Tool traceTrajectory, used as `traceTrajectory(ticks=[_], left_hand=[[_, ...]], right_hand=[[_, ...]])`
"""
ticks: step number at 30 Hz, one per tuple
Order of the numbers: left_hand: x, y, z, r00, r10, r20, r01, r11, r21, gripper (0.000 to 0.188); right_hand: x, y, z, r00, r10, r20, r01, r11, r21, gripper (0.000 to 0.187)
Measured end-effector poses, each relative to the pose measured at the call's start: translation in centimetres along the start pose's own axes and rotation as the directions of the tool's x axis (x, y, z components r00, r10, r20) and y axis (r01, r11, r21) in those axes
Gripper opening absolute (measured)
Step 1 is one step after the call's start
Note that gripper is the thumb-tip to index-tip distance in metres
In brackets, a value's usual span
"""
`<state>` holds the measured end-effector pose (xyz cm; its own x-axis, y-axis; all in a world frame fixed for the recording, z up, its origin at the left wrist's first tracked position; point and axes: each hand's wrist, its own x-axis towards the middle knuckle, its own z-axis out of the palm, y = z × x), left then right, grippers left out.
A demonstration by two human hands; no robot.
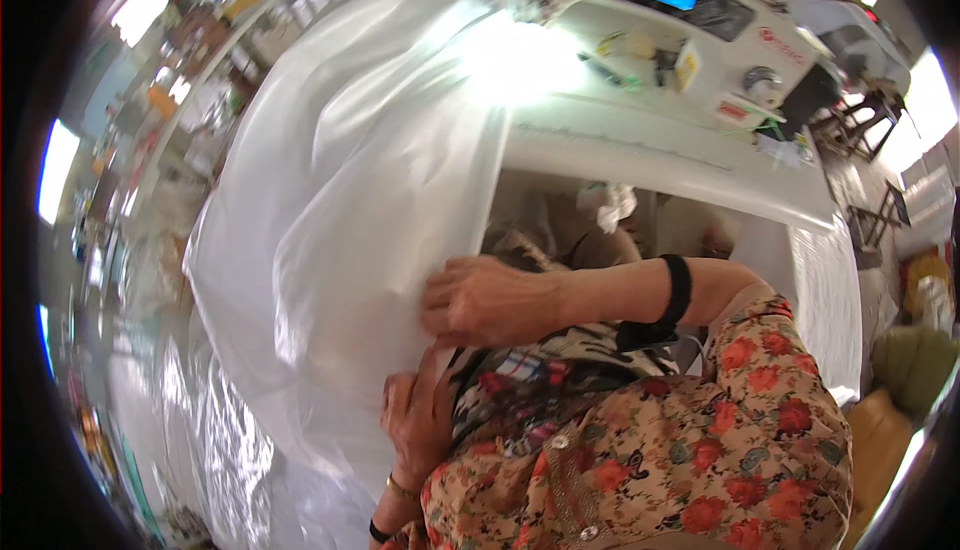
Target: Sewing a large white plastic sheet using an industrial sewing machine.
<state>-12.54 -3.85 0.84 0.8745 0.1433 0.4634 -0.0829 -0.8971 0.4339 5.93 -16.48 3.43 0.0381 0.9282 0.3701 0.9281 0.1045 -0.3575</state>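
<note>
A large sheet of glossy white fabric (330, 200) hangs in folds from the sewing machine (690, 0) down to my lap. My right hand (485, 300) reaches across my body, its fingers closed on the sheet's right edge. Just below it, my left hand (418, 415) has its fingers bent against the same edge, pinching it near my waist. The two hands are close together. The sheet's upper end lies under the bright lamp light (520, 60), where glare hides the needle area. Parts of my fingertips are hidden by the fabric.
The white machine table (640, 155) runs to the right, with a ruler scale along it. Small tools and a box (688, 65) sit by the machine. Stools (875, 115) stand at the far right. Shiny wrapped material (235, 450) lies at the lower left.
</note>
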Motion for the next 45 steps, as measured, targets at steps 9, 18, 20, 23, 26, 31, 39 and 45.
traceTrajectory(ticks=[9,18,20,23,26,31,39,45], left_hand=[[2.0,1.7,-2.2,0.996,0.031,0.079,0.0,0.933,-0.359,0.015],[1.4,-2.3,0.2,0.987,0.134,0.084,-0.113,0.969,-0.22,0.029],[2.3,-1.4,-0.4,0.988,0.075,0.132,-0.044,0.974,-0.224,0.025],[3.3,-1.1,-0.2,0.99,0.052,0.131,-0.014,0.961,-0.277,0.024],[3.4,-1.7,-0.1,0.992,0.079,0.101,-0.042,0.945,-0.325,0.026],[3.3,-2.7,-0.5,0.968,0.098,0.23,-0.037,0.966,-0.255,0.025],[4.9,-3.2,0.9,0.912,0.322,0.252,-0.247,0.925,-0.288,0.023],[6.5,-2.8,1.2,0.855,0.433,0.285,-0.403,0.901,-0.159,0.019]], right_hand=[[-0.7,1.4,-2.1,0.994,-0.067,0.084,0.066,0.998,0.013,0.032],[-1.2,9.3,-3.2,0.997,0.01,0.083,-0.004,0.998,-0.068,0.032],[-2.5,11.4,-4.8,1.0,0.025,0.017,-0.022,0.985,-0.169,0.035],[-2.7,13.0,-6.1,0.999,0.046,0.027,-0.038,0.968,-0.248,0.037],[-2.7,14.5,-7.0,0.998,0.058,0.024,-0.049,0.961,-0.272,0.036],[-2.2,16.0,-8.0,0.991,0.114,0.065,-0.091,0.954,-0.287,0.036],[-3.3,19.5,-8.8,0.931,0.253,-0.263,-0.337,0.872,-0.356,0.049],[-3.5,19.3,-8.3,0.786,0.497,-0.369,-0.618,0.659,-0.429,0.067]])
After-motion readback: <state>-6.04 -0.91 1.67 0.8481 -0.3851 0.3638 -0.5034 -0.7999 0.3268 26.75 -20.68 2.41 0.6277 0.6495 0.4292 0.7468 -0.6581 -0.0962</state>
